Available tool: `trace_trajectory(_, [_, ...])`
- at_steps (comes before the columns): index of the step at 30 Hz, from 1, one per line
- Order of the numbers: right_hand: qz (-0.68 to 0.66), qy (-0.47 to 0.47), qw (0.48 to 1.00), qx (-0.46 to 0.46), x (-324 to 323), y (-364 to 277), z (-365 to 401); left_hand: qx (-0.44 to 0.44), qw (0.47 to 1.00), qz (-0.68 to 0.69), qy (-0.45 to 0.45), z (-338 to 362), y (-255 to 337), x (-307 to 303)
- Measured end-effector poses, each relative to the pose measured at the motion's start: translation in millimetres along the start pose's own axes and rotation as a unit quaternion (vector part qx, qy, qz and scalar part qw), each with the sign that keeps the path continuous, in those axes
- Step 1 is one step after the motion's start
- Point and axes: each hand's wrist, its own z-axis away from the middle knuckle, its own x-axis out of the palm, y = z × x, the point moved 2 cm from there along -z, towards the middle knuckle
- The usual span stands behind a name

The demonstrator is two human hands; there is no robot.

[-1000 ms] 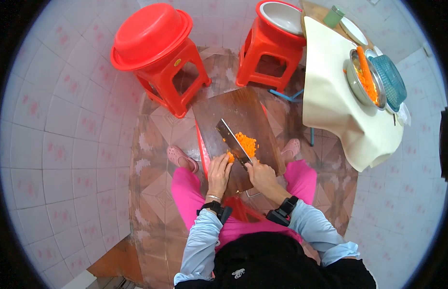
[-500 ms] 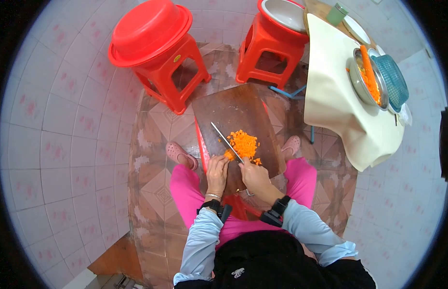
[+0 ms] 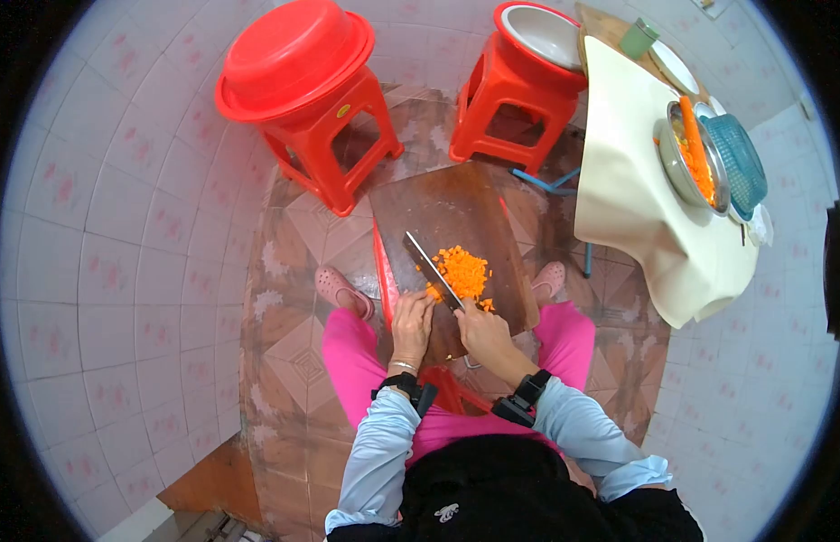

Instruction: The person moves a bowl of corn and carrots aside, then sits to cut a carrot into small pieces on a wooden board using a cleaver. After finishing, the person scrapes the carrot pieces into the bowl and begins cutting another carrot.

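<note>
Carrot dicing, by the look. Right hand (image 3: 486, 336) closed round knife (image 3: 434, 271), blade slanting ahead-left. Left hand (image 3: 411, 325) at carrot piece (image 3: 434, 293); can't tell if gripping. Diced carrot (image 3: 464, 273) ahead of right hand, on board (image 3: 429, 203). Another cut would call for left fingertips tucked clear.

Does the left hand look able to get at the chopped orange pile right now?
Probably not directly: the knife in the right hand sits between the left hand and the chopped orange pile.

The bits (image 3: 463, 271) are orange, board (image 3: 420, 199) brown, stool (image 3: 317, 128) at eleven o'clock red, surface (image 3: 623, 172) at two cream, tiles (image 3: 108, 262) at nine pink-blotched white.
</note>
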Motion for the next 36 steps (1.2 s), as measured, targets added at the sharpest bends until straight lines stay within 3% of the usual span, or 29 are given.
trace_trajectory(6, [-0.011,0.034,0.999,0.001,4,3,-9,0.004,1.000,-0.001,0.006,-1,-1,1])
trace_trajectory(12, [-0.009,-0.001,1.000,-0.017,-17,-6,8,-0.004,1.000,0.007,0.000,0,0,0])
trace_trajectory(20, [-0.002,0.000,1.000,0.000,8,-5,-10,0.001,1.000,0.007,-0.004,1,1,-3])
trace_trajectory(23, [-0.011,0.008,1.000,0.006,-1,-1,-6,0.015,1.000,-0.006,0.006,-3,8,-7])
trace_trajectory(25, [-0.012,0.009,1.000,0.007,-6,-1,-1,0.033,0.995,-0.090,0.014,-1,15,-13])
trace_trajectory(31, [-0.002,0.008,1.000,-0.012,-16,-10,3,-0.027,0.998,-0.031,0.039,7,3,-3])
trace_trajectory(36, [-0.026,0.056,0.997,-0.038,-1,-16,-5,-0.022,0.999,-0.030,0.036,8,-1,-2])
